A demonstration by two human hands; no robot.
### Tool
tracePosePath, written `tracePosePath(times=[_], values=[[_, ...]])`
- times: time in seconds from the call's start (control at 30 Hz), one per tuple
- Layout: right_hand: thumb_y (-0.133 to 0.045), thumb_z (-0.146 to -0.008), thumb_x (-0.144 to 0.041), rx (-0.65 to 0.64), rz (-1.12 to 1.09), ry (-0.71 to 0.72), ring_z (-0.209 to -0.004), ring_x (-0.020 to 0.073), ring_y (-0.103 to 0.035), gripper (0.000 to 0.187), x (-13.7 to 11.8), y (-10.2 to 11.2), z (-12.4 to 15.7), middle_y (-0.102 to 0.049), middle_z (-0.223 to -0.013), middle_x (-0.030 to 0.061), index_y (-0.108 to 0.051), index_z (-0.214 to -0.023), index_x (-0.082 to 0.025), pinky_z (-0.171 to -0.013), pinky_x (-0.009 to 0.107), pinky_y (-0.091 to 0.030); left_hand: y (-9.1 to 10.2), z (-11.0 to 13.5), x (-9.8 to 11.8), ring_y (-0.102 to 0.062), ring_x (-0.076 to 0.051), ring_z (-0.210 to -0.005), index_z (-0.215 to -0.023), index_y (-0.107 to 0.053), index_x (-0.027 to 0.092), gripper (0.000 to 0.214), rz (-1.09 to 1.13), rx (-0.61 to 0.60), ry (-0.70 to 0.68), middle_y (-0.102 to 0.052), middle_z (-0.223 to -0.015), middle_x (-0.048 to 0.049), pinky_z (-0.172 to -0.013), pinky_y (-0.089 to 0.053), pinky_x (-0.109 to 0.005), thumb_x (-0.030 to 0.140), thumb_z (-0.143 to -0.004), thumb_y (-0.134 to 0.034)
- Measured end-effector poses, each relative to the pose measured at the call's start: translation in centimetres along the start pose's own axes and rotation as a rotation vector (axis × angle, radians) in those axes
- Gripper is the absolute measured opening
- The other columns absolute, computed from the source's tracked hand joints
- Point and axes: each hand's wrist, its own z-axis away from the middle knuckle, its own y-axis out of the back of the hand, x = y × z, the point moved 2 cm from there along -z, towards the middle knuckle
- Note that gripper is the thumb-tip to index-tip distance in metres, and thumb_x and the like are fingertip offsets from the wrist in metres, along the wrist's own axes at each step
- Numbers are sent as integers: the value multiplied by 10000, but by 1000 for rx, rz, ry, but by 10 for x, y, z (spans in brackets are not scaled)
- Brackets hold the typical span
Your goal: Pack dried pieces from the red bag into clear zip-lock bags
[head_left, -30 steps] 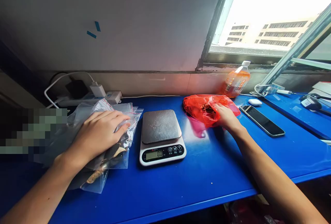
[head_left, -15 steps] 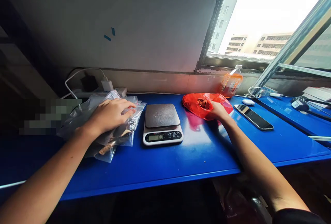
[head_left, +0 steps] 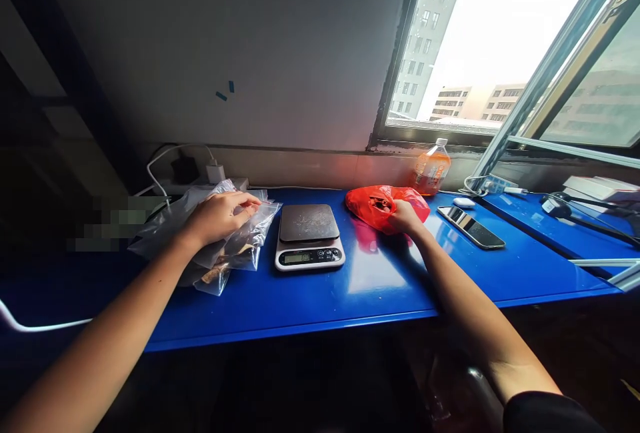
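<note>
My left hand (head_left: 220, 216) lies over a pile of clear zip bags (head_left: 253, 233), its fingers stretched out and slightly bent. Brown pieces show through the plastic under and in front of it. At the right, my right hand (head_left: 406, 217) is closed on the edge of a red plastic bag (head_left: 363, 203). The bag's mouth faces me, and dark reddish-brown pieces (head_left: 381, 204) show inside. Between the hands stands a white kitchen scale (head_left: 309, 236) with a bare grey plate; its display seems to read 0.0.
A bottle of orange drink (head_left: 433, 169) stands behind the red bag. A phone (head_left: 471, 227) and a small white case (head_left: 463, 203) lie to the right. A charger with a white cable (head_left: 215, 171) is behind the zip bags. The blue table's (head_left: 300, 326) front edge runs below.
The camera view has tilted and shifted, so everything sits a little differently in the picture. Both hands stay at the same bags; the scale has not moved on the table.
</note>
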Motion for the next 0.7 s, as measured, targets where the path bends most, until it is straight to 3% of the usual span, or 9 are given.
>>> tracePosePath(times=[0.23,0.4,0.53,0.7], values=[[-472,-651,-109,31,-243,28,-954,217,-655,340,-10,1,1,-732,-994,74,-687,-908,-166,-828,307,-523,-2,-1,-5,-632,-246,-1032,-1075,-680,208,318,3,-15,9,-711,-1151,-58,-918,-451,-371,381,-911,-469],[-467,-620,-145,-23,-377,-31,-780,178,-637,243,-11,2,3,-710,-822,43,-654,-770,-180,-684,254,-511,-3,-1,-7,-631,-251,-1047,-1064,-682,217,303,4,-14,-8,-718,-1146,-50,-931,-448,-380,381,-912,-476],[-502,-619,-204,-81,-469,-105,-528,131,-512,82,-4,3,4,-576,-586,-2,-567,-669,-192,-475,233,-405,-3,-1,-4,-632,-254,-1050,-1066,-683,216,301,6,-13,6,-718,-1142,-47,-929,-446,-385,372,-909,-479],[-539,-590,-223,-84,-563,-171,-517,130,-509,67,0,2,1,-556,-561,-4,-501,-643,-207,-465,241,-401,-2,-1,-2,-635,-256,-1034,-1062,-680,210,316,-6,-22,4,-716,-1138,-55,-921,-449,-390,391,-916,-466]])
